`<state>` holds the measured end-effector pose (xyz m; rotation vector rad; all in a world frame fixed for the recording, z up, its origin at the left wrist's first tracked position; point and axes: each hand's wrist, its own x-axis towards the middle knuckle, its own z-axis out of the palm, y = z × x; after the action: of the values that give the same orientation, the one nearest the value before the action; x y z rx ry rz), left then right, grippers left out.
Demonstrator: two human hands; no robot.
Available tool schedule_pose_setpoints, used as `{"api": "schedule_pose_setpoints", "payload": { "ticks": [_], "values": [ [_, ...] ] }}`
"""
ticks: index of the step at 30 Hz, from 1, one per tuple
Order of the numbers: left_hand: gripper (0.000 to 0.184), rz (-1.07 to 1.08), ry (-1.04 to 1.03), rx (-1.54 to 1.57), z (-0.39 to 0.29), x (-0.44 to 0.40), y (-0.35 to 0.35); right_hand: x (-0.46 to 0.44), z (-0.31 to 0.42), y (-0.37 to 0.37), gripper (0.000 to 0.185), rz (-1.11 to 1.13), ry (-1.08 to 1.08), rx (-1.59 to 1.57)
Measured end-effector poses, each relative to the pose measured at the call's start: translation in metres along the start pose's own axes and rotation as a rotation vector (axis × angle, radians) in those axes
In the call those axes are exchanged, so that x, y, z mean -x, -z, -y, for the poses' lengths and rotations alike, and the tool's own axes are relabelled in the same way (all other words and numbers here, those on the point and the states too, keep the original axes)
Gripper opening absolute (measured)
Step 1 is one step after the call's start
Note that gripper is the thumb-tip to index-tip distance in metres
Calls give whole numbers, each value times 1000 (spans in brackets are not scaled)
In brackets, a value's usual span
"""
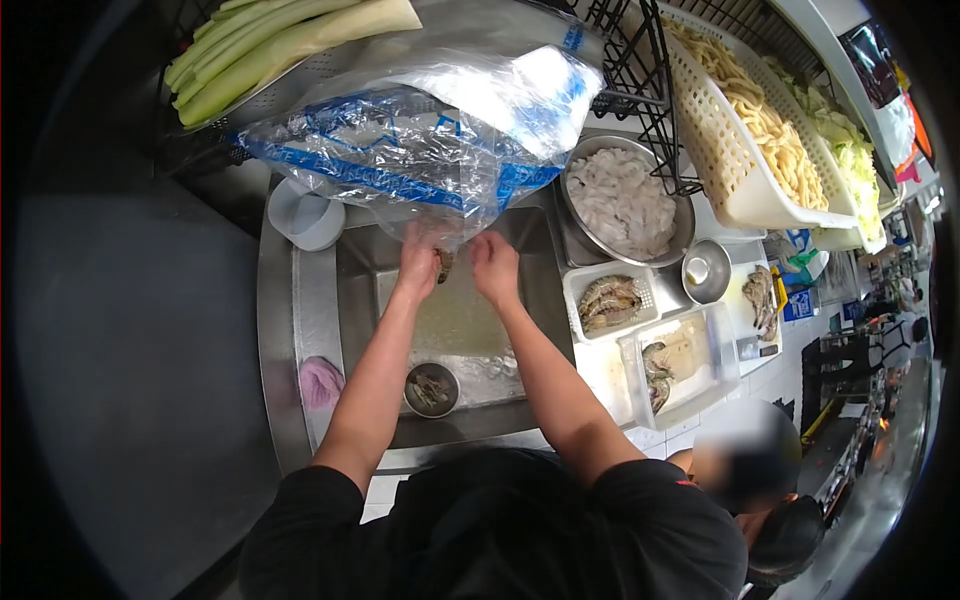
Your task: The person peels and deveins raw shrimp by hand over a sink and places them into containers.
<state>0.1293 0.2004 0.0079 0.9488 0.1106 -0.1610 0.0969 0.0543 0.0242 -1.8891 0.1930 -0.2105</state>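
Note:
My left hand [420, 262] is over the sink [355, 290], its fingers closed around a shrimp [444, 268] whose lower end sticks out. Just to its right, my right hand [494, 268] is curled with the fingertips together; what they hold, if anything, I cannot make out. A clear plastic bag with blue print [400, 150] lies across the back of the sink, and its lower edge hangs down to both hands, partly covering the left fingers. Between my forearms, a small metal bowl [432, 390] with greyish shrimp pieces stands in the sink.
Right of the sink are a large metal bowl of peeled shrimp [625, 200], a white basket of whole shrimp [610, 300], a clear tub [690, 370] and a small metal bowl [706, 272]. A pink cloth [321, 382] lies on the left rim. Another person [770, 480] stands close at right.

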Motion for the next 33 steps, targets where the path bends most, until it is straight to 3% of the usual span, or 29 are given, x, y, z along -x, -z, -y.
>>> {"api": "schedule_pose_setpoints", "payload": {
  "ticks": [3,5,9,11,14,18,20,24,26,27,29,30,32,33],
  "values": [
    [30,-3,48,63,-3,4,-5,11,12,2,14,48,183,-1],
    [34,64,-34,42,9,-2,-5,14,9,-7,9,77,386,232],
    [39,23,-12,59,-11,10,-32,19,9,-10,8,58,199,36],
    [40,92,-12,148,-9,5,-22,23,11,-4,9,108,-17,-262],
    [39,127,59,185,-17,10,-29,25,13,0,7,139,-177,-404],
    [40,119,60,130,-5,6,-31,22,8,0,8,71,67,-109],
    [41,55,47,29,1,8,-35,19,13,3,10,17,449,223],
    [43,-49,52,25,7,6,-35,19,14,0,11,60,510,360],
    [21,-143,155,78,-3,9,-34,21,23,2,16,219,147,169],
    [21,-145,151,77,-4,6,-24,18,23,4,16,222,151,166],
    [21,60,349,-59,-1,-1,5,5,14,18,28,77,3,-83],
    [21,55,350,-58,-4,1,9,-3,7,24,28,82,0,-83],
    [21,210,416,-186,-12,5,9,-22,-3,39,39,125,269,21],
    [21,212,418,-186,-17,9,3,-25,1,47,39,278,324,42]
  ]
}}
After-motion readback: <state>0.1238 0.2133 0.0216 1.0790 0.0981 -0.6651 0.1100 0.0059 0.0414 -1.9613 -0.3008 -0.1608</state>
